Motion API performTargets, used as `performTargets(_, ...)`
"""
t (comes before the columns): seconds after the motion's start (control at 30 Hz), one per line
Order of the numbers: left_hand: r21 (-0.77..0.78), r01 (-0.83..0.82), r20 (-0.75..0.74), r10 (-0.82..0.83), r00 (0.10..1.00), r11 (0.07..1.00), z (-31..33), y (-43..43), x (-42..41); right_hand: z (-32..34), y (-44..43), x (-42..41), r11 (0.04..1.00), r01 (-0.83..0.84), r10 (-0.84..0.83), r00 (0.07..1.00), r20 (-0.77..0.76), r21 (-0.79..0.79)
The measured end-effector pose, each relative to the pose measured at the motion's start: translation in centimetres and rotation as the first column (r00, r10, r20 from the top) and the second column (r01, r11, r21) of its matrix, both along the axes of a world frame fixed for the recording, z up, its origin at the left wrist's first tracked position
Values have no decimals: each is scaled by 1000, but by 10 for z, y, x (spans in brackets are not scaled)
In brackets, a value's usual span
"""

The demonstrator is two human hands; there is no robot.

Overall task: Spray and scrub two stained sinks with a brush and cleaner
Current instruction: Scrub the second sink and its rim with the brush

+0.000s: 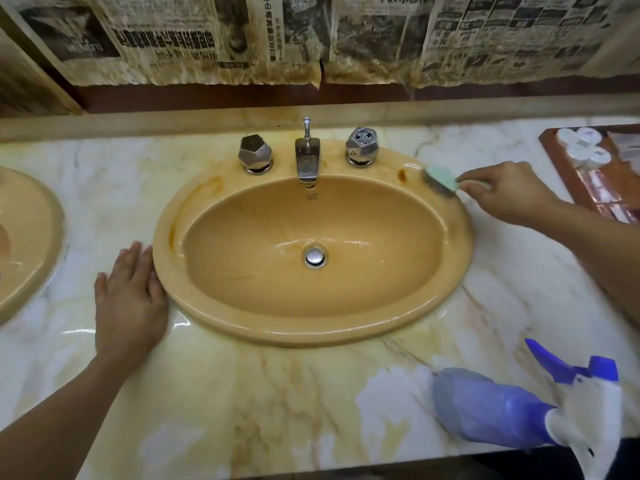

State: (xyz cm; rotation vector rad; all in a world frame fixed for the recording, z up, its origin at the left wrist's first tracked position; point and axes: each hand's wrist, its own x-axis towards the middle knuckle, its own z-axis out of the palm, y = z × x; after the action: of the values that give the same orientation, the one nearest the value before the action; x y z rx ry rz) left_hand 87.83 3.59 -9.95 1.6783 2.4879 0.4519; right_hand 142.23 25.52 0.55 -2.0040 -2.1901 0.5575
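An oval tan sink [346, 327] is set in the marble counter, with brown stains on its rim at upper left and upper right. My right hand [502, 195] grips the handle of a pale green brush [440, 180], whose dark bristles press on the sink's upper right rim beside a brown stain [402, 174]. Flat on the counter, my left hand [130, 299] rests with straight fingers against the sink's left rim. A blue spray bottle [512, 410] with a white and blue trigger head lies at the counter's front right. Part of a second tan sink [31, 244] shows at the far left.
A chrome tap [307, 161] stands between two faceted chrome knobs [254, 154] [362, 145] behind the bowl. A wooden tray [588, 174] with small white containers sits at the right. Stained newspaper [311, 36] covers the wall above the counter [242, 403].
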Motion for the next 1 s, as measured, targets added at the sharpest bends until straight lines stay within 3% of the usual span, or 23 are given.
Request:
performTargets(0.23, 8, -13, 25, 13, 1000, 1000, 2, -1, 3, 5, 8, -16, 993, -77, 75, 997, -27, -89)
performTargets(0.37, 7, -10, 28, 10, 1000, 1000, 1, -1, 1, -2, 17, -30, 999, -41, 40, 998, -39, -11)
performTargets(0.53, 16, -14, 28, 13, 1000, 1000, 2, -1, 3, 7, 30, -27, 980, -153, 152, 988, -20, -128)
performTargets(0.67, 17, -11, 24, 11, 1000, 1000, 2, -1, 3, 1, 34, -38, 997, -82, 81, 997, -14, -5)
performTargets(0.77, 5, -17, 18, 17, 1000, 1000, -1, -1, -1, -13, 29, -76, 980, -199, 199, 980, -24, -2)
performTargets(0.9, 0, -26, 2, 26, 1000, 1000, -1, 0, 1, 3, 36, -64, 934, -346, 354, 929, 112, -84)
performTargets(1.0, -7, -22, -6, 22, 1000, 1000, -2, 0, 0, 4, 44, -77, 912, -408, 408, 898, 164, -33)
